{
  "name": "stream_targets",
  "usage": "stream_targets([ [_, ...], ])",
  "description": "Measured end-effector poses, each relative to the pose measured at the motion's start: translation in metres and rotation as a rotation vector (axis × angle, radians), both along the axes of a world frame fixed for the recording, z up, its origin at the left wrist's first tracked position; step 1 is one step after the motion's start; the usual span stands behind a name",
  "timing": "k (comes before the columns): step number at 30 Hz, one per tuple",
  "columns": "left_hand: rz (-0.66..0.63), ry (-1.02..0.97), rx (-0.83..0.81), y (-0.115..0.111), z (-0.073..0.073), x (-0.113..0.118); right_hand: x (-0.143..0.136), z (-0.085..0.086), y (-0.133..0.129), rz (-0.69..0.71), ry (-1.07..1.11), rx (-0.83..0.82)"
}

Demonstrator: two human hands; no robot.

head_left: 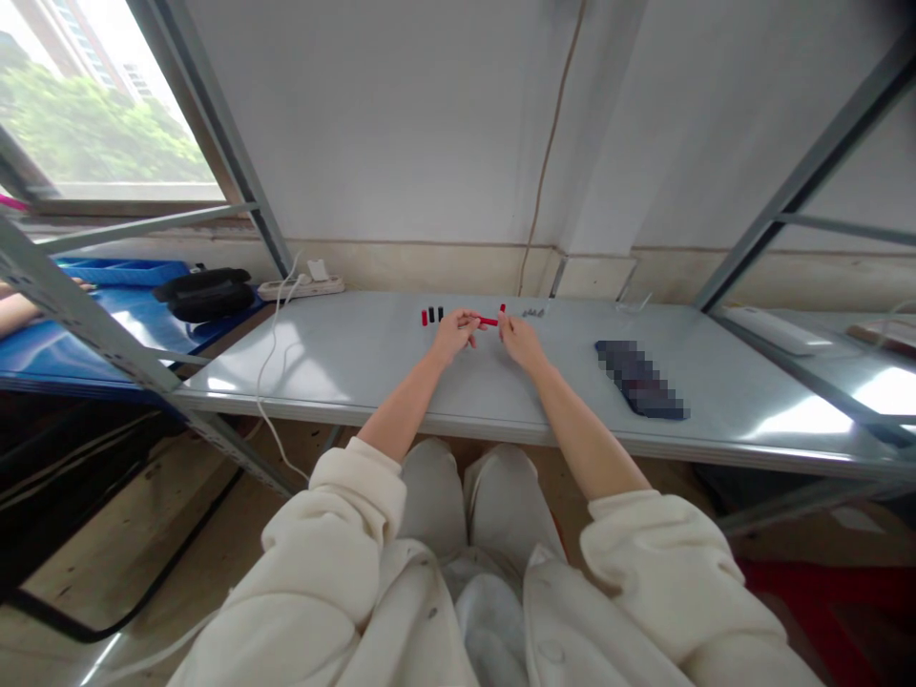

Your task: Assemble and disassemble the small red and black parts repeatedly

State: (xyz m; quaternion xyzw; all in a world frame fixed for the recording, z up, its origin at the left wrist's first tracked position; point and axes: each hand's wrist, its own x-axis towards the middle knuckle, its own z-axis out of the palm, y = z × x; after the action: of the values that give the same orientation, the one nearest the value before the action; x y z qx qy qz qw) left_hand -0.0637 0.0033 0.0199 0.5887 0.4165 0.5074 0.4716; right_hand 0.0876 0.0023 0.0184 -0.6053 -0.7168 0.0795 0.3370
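Between my two hands a slim red pen-like stick lies roughly level, just over the grey tabletop. Its left end is pinched by my left hand, the other fingers slightly spread. The right end meets the closed fingertips of my right hand. A short red piece shows above those fingertips; whether it is held or lies behind them I cannot tell. Left of my left hand stand a small red cylinder and two black cylinders. Several tiny grey parts lie beyond my right hand.
A dark, blurred-out flat object lies on the table at right. A power strip with a white cable sits at the back left. Metal frame posts flank the table. Farther left, a person's arm rests by a blue tray.
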Motion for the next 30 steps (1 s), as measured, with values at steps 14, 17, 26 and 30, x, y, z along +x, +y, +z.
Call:
stream_targets([
  [14,-0.155,-0.076,0.045,0.0032,-0.0007,-0.0062,-0.0015,0.0077,-0.0085,0.014,0.076,0.128],
  [17,-0.143,-0.055,0.026,0.0031,-0.0003,-0.0059,-0.0011,0.0069,-0.0072,0.024,0.076,0.149],
  [26,-0.086,-0.035,-0.036,0.0008,0.0030,-0.0027,-0.0004,-0.0001,-0.0015,0.024,0.023,0.186],
  [30,-0.065,-0.043,-0.031,0.0001,0.0039,-0.0029,0.0014,0.0002,-0.0011,0.066,0.054,0.166],
])
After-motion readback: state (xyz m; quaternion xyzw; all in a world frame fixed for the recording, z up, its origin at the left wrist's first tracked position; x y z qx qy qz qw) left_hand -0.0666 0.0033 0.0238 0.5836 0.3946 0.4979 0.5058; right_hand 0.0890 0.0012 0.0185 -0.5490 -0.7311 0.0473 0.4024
